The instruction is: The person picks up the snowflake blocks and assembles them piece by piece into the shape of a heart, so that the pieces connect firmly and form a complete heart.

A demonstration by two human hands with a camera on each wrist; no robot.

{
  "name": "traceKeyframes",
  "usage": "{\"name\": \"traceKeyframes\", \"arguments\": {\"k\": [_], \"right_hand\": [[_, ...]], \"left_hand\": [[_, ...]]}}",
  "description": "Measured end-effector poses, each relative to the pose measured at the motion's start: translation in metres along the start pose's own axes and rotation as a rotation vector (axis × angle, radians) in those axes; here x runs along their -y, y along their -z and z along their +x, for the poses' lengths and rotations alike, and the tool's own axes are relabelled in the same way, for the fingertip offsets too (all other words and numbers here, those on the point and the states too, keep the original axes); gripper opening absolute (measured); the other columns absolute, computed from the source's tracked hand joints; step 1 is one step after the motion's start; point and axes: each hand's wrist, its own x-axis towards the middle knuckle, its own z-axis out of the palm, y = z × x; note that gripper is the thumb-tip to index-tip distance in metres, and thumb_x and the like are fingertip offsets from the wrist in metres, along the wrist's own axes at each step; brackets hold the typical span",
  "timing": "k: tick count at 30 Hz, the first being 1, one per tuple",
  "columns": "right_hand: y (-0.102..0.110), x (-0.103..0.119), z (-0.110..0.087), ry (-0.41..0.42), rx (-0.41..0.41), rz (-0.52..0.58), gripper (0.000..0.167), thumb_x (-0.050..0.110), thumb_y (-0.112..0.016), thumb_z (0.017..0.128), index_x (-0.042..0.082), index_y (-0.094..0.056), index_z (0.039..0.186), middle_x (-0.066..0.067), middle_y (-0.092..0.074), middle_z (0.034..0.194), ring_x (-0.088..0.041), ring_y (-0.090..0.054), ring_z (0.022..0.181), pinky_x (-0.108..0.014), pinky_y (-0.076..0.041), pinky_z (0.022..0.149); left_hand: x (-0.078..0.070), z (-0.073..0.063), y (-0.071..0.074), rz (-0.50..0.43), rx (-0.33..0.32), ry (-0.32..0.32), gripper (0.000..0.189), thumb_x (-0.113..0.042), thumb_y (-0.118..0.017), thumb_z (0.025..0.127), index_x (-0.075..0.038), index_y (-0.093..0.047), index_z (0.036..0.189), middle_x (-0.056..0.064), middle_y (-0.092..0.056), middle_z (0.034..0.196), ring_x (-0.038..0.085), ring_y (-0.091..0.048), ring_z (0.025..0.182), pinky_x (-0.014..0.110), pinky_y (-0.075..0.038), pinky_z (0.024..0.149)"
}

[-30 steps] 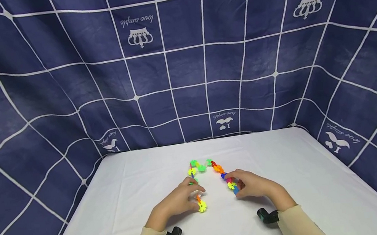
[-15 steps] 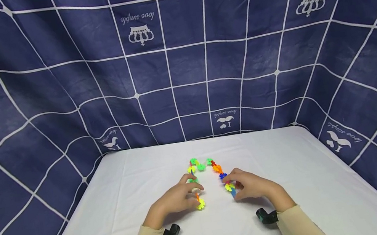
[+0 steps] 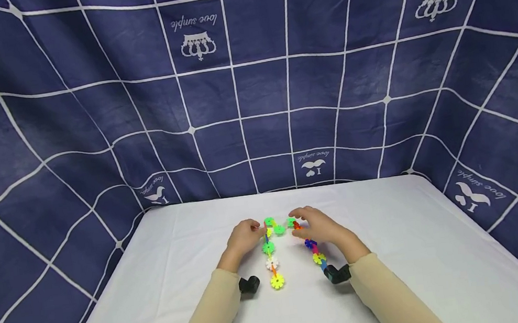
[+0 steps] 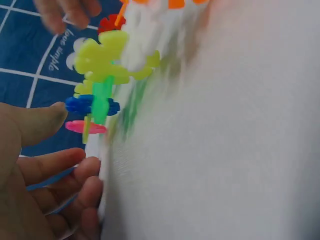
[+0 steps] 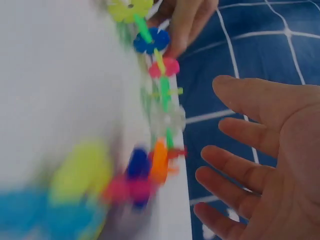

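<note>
A chain of colourful plastic snowflake discs lies on the white table, bent roughly like an M. Its left leg ends at a yellow disc nearest the person; the right leg runs down past a dark blue disc. My left hand is beside the upper left leg. In the left wrist view, its thumb and loosely bent fingers stand apart, close to a blue disc. Over the upper right leg hovers my right hand, partly covering orange and red discs. The right wrist view shows its fingers spread, holding nothing.
White cloth covers the table. A dark blue curtain with white grid lines hangs behind and at both sides. Black wrist cameras sit at both sleeves, the right one overlapping the chain's lower right end.
Both hands have left the lower ends of the chain and moved away from the person to its upper part. The lower left discs are uncovered now.
</note>
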Motion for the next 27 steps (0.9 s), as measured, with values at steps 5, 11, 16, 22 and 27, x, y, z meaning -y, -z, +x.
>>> {"name": "traceKeyframes", "arguments": {"k": [5, 11, 16, 22, 27], "right_hand": [[-0.010, 0.016, 0.038, -0.029, 0.081, 0.014, 0.049, 0.024, -0.071, 0.092, 0.007, -0.057, 0.136, -0.017, -0.062, 0.132, -0.035, -0.059, 0.122, -0.052, -0.048, 0.105], [-0.024, 0.018, 0.066, -0.132, 0.109, 0.046, 0.052, 0.026, -0.071, 0.091, 0.008, -0.057, 0.137, -0.015, -0.066, 0.127, -0.031, -0.063, 0.116, -0.048, -0.050, 0.102], [-0.033, 0.013, 0.075, -0.180, 0.071, 0.063, 0.045, 0.025, -0.073, 0.089, 0.010, -0.063, 0.131, -0.009, -0.072, 0.115, -0.023, -0.066, 0.102, -0.045, -0.050, 0.096], [-0.038, 0.008, 0.079, -0.192, 0.065, 0.189, 0.042, 0.021, -0.076, 0.086, 0.008, -0.068, 0.125, -0.006, -0.070, 0.099, -0.016, -0.061, 0.085, -0.029, -0.049, 0.078], [-0.040, 0.007, 0.080, -0.149, 0.037, 0.289, 0.038, 0.014, -0.075, 0.085, 0.005, -0.069, 0.122, -0.007, -0.068, 0.094, -0.015, -0.057, 0.079, -0.022, -0.046, 0.068]], "left_hand": [[0.003, 0.010, -0.008, -0.035, -0.029, 0.055, 0.028, -0.037, -0.073, 0.088, -0.011, -0.076, 0.100, 0.003, -0.073, 0.096, 0.019, -0.064, 0.085, 0.038, -0.052, 0.078], [0.007, 0.013, -0.014, -0.061, -0.055, 0.045, 0.020, -0.035, -0.076, 0.087, -0.016, -0.078, 0.092, -0.001, -0.075, 0.090, 0.014, -0.064, 0.079, 0.033, -0.050, 0.071], [0.008, 0.011, -0.017, -0.092, -0.069, 0.036, 0.017, -0.032, -0.076, 0.087, -0.016, -0.079, 0.090, -0.001, -0.076, 0.088, 0.014, -0.065, 0.080, 0.034, -0.051, 0.072], [0.009, 0.010, -0.021, -0.128, -0.098, 0.045, 0.016, -0.029, -0.076, 0.087, -0.014, -0.079, 0.092, 0.001, -0.076, 0.091, 0.016, -0.067, 0.083, 0.036, -0.053, 0.075], [0.010, 0.010, -0.021, -0.242, -0.130, 0.025, 0.015, -0.025, -0.075, 0.088, -0.012, -0.076, 0.096, 0.002, -0.075, 0.088, 0.015, -0.067, 0.080, 0.033, -0.052, 0.074]]}}
